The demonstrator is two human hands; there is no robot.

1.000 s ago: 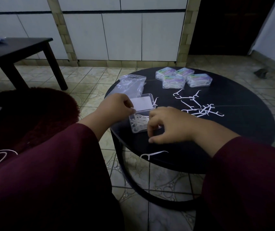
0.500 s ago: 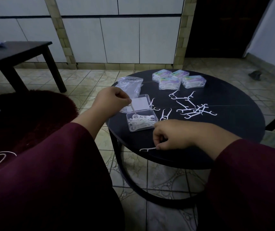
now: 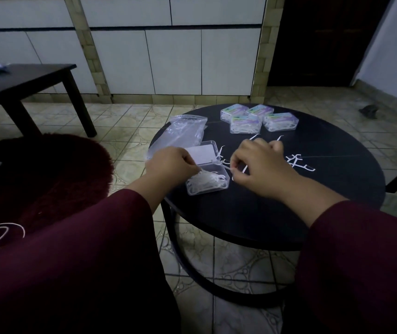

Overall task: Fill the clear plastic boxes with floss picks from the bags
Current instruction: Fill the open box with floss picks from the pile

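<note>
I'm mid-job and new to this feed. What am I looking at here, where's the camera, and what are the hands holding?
There is no machine: one head-worn camera looks down at a person's two bare hands. On the round black table sit an open clear box partly filled with floss picks, a plastic bag, four closed filled boxes and loose picks. The left hand has its fingers in the open box. The right hand pinches a floss pick beside that box.
</note>
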